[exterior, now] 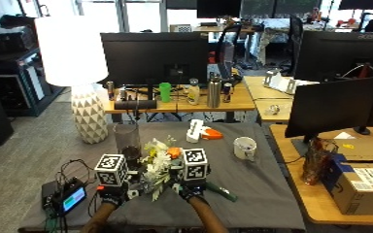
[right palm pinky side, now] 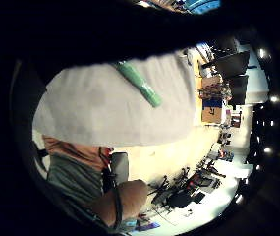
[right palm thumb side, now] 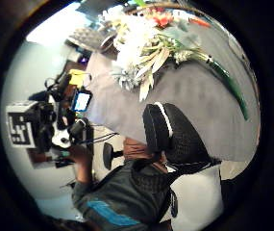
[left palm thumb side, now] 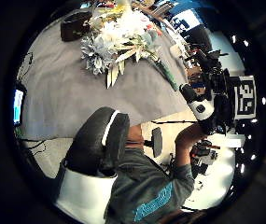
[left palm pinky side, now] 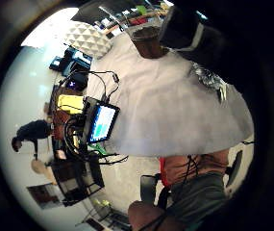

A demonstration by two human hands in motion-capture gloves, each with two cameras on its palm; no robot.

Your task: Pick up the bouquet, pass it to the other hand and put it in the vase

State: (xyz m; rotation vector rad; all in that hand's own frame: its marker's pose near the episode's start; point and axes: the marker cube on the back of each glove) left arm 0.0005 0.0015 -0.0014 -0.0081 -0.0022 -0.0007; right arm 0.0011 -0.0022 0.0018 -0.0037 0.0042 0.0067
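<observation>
Bouquet (exterior: 159,165) is lying on the table (exterior: 251,194) between both hands, vase (exterior: 127,140) at 11 o'clock. Left hand (exterior: 113,195) and right hand (exterior: 192,190) are hovering, apparently relaxed, gripping nothing; stems risk snagging.

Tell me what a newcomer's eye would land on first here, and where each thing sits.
The eye goes first to the bouquet of white and orange flowers, lying on the grey-covered table between the left hand and the right hand, its green wrapped stems pointing past the right hand. Next comes the tall glass vase, upright just behind the flowers. A white lamp stands beyond the table's left corner.
</observation>
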